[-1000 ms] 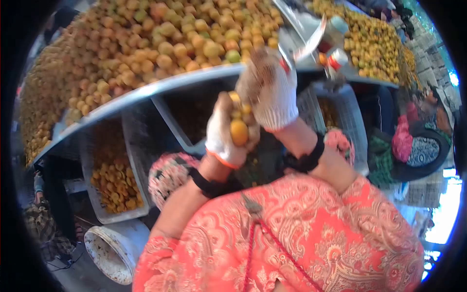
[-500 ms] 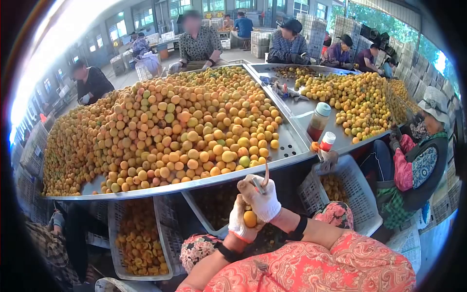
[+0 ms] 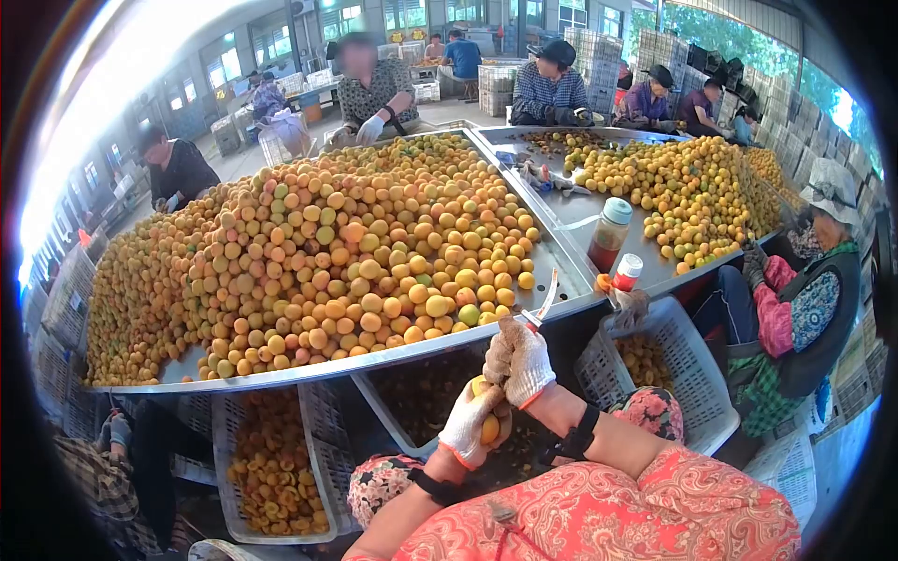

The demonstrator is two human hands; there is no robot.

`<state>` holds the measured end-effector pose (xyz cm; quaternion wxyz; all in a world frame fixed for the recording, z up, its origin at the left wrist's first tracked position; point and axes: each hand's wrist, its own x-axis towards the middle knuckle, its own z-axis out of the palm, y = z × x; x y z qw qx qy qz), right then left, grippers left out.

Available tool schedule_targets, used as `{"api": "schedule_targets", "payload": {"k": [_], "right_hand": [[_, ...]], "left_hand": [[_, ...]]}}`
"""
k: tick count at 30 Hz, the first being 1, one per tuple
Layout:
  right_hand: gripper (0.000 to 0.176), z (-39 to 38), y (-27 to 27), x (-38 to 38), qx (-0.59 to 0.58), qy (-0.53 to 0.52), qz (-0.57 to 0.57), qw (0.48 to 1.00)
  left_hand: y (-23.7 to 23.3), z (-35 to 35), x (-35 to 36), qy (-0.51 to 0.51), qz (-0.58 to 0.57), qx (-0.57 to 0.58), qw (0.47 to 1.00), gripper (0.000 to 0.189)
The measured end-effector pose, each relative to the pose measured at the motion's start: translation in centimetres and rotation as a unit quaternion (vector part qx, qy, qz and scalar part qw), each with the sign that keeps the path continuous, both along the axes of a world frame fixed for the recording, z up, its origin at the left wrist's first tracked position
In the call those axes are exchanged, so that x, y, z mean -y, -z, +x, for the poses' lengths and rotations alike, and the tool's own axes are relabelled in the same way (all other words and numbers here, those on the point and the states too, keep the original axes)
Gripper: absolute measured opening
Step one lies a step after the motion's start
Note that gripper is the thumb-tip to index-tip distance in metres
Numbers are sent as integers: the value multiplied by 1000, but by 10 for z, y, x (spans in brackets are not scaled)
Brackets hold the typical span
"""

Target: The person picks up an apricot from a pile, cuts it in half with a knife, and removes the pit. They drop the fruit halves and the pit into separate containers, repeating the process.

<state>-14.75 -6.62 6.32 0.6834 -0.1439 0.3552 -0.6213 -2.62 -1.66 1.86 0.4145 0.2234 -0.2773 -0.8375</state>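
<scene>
My left hand (image 3: 470,426), in a white work glove, is closed around an apricot (image 3: 490,430), whose orange skin shows between the fingers. A bit of yellow fruit also shows at the top of this hand. Right beside it, my gloved right hand (image 3: 517,363) grips a small curved knife (image 3: 544,301). The blade points up and away from the fruit, toward the table edge; most of the handle is hidden in the fist. Both hands meet in front of my lap, just below the metal table's rim (image 3: 309,368).
A large heap of apricots (image 3: 346,252) covers the table, with a second heap (image 3: 692,192) to the right. A jar (image 3: 610,234) and a white bottle (image 3: 628,272) stand nearby. Crates (image 3: 318,449) of fruit sit below. Several co-workers surround the tables.
My right hand has turned and the knife blade has swung outward, tilting up to the right. My left hand keeps hold of the apricot. A co-worker across the table has lifted a gloved hand.
</scene>
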Motion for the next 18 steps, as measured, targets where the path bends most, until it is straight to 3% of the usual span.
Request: {"api": "schedule_targets", "payload": {"k": [7, 9, 10, 12, 16, 18], "right_hand": [[41, 3, -11, -10, -51, 3, 37, 998], [38, 3, -10, -9, -58, 1, 45, 997], [35, 3, -9, -9, -64, 1, 50, 997], [35, 3, -8, -7, -65, 3, 58, 996], [37, 8, -11, -4, -80, 14, 68, 994], [38, 6, -15, -2, -65, 16, 60, 996]], "left_hand": [[20, -7, 1, -39, -94, 201, 974, 29], [29, -10, 3, -85, -210, 320, 920, 32], [29, -10, 2, -85, -208, 320, 920, 32], [24, -7, 1, -112, -305, 441, 837, 34], [32, -12, 4, -156, -317, 421, 836, 35], [17, -8, 5, -74, -122, 176, 974, 25]]}}
